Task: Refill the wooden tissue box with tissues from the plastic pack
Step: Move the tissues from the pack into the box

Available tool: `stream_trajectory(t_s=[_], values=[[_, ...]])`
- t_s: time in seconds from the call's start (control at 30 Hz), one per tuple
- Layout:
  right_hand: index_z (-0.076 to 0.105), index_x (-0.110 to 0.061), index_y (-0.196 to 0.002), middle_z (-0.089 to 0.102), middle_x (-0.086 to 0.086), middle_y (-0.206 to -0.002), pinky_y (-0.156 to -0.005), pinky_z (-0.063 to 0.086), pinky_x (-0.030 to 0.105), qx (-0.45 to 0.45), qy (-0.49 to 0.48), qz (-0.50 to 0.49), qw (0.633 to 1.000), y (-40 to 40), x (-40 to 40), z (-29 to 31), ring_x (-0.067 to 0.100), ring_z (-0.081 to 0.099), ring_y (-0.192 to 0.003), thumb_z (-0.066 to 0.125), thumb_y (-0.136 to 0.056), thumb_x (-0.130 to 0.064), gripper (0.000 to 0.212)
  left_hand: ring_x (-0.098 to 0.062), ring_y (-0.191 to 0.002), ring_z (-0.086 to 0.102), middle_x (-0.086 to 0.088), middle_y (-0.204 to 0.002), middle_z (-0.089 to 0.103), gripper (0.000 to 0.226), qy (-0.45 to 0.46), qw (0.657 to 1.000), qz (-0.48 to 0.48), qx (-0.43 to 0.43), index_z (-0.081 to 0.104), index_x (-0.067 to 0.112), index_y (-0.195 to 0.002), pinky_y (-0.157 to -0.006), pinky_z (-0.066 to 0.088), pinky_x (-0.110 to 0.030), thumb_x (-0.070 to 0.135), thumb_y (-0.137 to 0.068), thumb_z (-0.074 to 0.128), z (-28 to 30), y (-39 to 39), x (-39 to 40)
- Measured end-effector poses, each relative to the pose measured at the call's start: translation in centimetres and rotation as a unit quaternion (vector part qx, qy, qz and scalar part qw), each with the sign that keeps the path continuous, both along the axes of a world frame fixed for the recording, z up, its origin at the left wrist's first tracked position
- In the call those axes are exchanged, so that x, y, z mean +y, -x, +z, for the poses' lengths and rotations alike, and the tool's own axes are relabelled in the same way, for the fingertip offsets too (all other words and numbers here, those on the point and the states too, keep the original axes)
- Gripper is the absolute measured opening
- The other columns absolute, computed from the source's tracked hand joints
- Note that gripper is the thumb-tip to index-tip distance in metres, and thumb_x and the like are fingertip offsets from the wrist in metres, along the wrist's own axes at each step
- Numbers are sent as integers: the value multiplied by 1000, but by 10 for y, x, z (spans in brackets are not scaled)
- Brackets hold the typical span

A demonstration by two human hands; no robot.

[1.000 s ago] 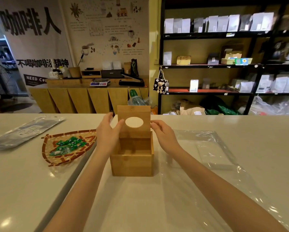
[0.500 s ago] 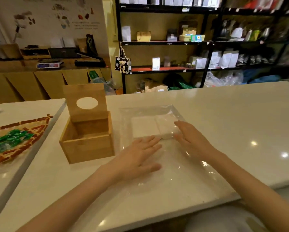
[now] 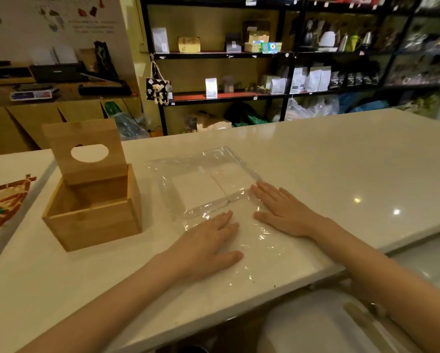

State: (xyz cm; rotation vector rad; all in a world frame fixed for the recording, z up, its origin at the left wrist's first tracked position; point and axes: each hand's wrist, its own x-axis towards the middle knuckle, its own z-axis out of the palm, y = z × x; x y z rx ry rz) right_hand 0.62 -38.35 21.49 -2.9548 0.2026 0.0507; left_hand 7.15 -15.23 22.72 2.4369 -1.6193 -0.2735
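Square wooden tissue box (image 3: 92, 212) of smooth pale bamboo at 9 o'clock on the glossy white counter (image 3: 341, 161), hollow inside, hinged lid (image 3: 85, 149) tilted up at the back with an oval cutout. Just beside it at 12 o'clock, crinkled clear plastic pack (image 3: 208, 189), flat, two white tissue stacks (image 3: 214, 186) inside. Left hand (image 3: 208, 247) flat, fingers straight, pressing the pack's near film. Right hand (image 3: 282, 211) likewise flat, fingertips touching the stacks' near right corner. Nothing gripped. Counter edge close at 5 o'clock; bare surface toward 2 o'clock. Woven tray (image 3: 2, 202) at far 9 o'clock.
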Motion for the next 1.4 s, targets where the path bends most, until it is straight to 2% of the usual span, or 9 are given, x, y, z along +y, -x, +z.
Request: stream_trajectory(t_s=[0.17,0.27,0.37,0.57,0.7,0.8,1.03,1.27,1.4], values=[[24,-25,-145,22,-3,-155,-113,16,28,-89,-84,-40,992,14,-12,14,12,21,-142,28,-81,-71,80,-17,-123,49,-3,-126,58,63,75,996,-15,-43,60,12,-105,-91,46,-37,46,-81,12,2,15,-18],[67,-24,-105,69,-18,-102,-81,41,18,-222,-215,-92,946,24,-7,31,4,61,-100,55,-90,-24,18,-19,-113,58,1,-115,67,61,146,988,9,-37,65,15,-101,-84,49,-37,44,-82,15,2,10,-24],[71,-23,-77,71,-13,-65,-63,48,21,-230,-341,-59,910,36,13,57,5,64,-61,62,-85,-10,18,-19,-103,63,6,-106,71,45,209,976,51,3,67,22,-102,-82,49,-36,42,-86,30,13,4,-29],[67,-19,-112,71,-3,-110,-88,48,15,-32,-281,91,955,43,63,59,0,63,-98,56,-89,-18,25,-9,-110,60,9,-119,66,46,266,957,99,65,70,24,-103,-93,48,-32,47,-80,37,38,-4,-20],[25,-19,-145,27,1,-153,-116,21,31,-70,-77,149,983,20,80,29,15,24,-139,30,-93,-27,53,13,-108,47,14,-112,65,41,241,964,47,103,68,24,-107,-94,36,-10,44,-84,40,49,-1,-14],[14,-10,-147,12,10,-157,-119,8,41,-98,27,135,986,-7,80,7,22,8,-145,25,-90,-28,61,6,-90,54,8,-100,66,44,281,938,126,160,67,15,-106,-85,38,-21,42,-91,37,54,-17,-16],[14,-6,-146,12,12,-157,-117,-1,36,-140,42,109,983,-46,103,-3,21,4,-145,18,-91,-44,67,-28,-138,28,-11,-150,33,63,256,863,372,224,33,14,-139,-115,17,-41,52,-93,13,27,-98,-37],[9,-7,-147,7,11,-158,-117,-3,32,-69,3,105,992,-52,111,4,20,2,-146,-25,-62,-68,110,-31,-133,36,-8,-146,40,78,258,825,421,276,41,22,-136,-114,23,-44,66,-84,2,-3,-110,-36],[6,-11,-148,1,5,-159,-118,-6,29,-29,-18,89,995,-42,110,6,13,-3,-145,-14,-81,-64,87,-29,-134,34,-7,-146,40,79,250,829,427,260,42,24,-135,-113,22,-43,66,-84,-1,-5,-111,-36]])
